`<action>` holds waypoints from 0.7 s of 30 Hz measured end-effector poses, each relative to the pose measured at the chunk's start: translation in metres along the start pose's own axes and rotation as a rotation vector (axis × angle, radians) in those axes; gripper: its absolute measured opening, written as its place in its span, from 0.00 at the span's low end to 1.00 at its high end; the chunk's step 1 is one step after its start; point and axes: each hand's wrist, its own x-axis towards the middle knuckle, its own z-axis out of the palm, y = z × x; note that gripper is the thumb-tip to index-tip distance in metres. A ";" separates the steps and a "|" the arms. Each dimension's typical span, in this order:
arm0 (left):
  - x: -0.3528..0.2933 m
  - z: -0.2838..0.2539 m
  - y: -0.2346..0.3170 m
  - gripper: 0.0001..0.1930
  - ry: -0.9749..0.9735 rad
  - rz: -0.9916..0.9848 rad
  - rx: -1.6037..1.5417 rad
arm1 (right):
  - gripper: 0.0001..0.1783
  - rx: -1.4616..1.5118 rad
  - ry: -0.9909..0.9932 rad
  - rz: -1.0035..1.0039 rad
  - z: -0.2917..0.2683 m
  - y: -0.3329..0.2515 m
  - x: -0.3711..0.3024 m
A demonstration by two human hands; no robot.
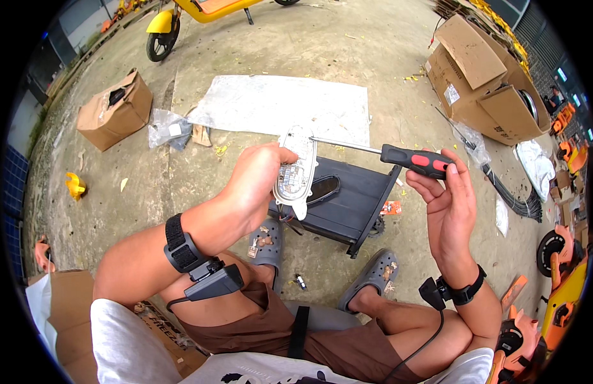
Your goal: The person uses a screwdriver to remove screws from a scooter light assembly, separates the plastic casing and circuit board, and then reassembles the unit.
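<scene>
My left hand (250, 178) grips an oblong lamp (298, 174) with a clear cover and small mounting tabs, held upright. Its thumb lies across the front, and dark wires hang from the lower end. In my right hand (451, 203) is a screwdriver (415, 160) with a black and red handle, pinched near its butt by the fingertips. The metal shaft runs level to the left, and its tip meets the lamp's upper right edge. Below the lamp stands a low black plastic table (364, 198), bearing a black oblong housing (324, 189).
A white sheet (277, 105) lies on the concrete beyond the table. Cardboard boxes stand at the left (117, 112) and the right (488, 80). A coil of black cable (517, 198) lies at right. A small dark object (301, 282) rests between my grey clogs. A yellow scooter (210, 13) stands at back.
</scene>
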 end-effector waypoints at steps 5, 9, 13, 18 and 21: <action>-0.002 0.000 0.000 0.12 0.004 0.032 0.013 | 0.19 0.002 -0.002 -0.002 0.002 -0.001 0.000; -0.002 0.000 -0.001 0.12 0.008 0.060 0.031 | 0.19 -0.002 0.014 0.002 0.001 0.000 0.000; -0.002 0.002 0.000 0.12 -0.005 0.065 0.033 | 0.19 0.002 0.029 0.015 0.001 -0.002 0.001; -0.005 0.002 0.001 0.11 -0.041 0.071 0.013 | 0.19 0.019 0.043 0.040 0.002 -0.003 0.002; -0.006 0.002 0.001 0.11 -0.062 0.073 0.012 | 0.19 0.035 0.051 0.055 0.002 -0.003 0.003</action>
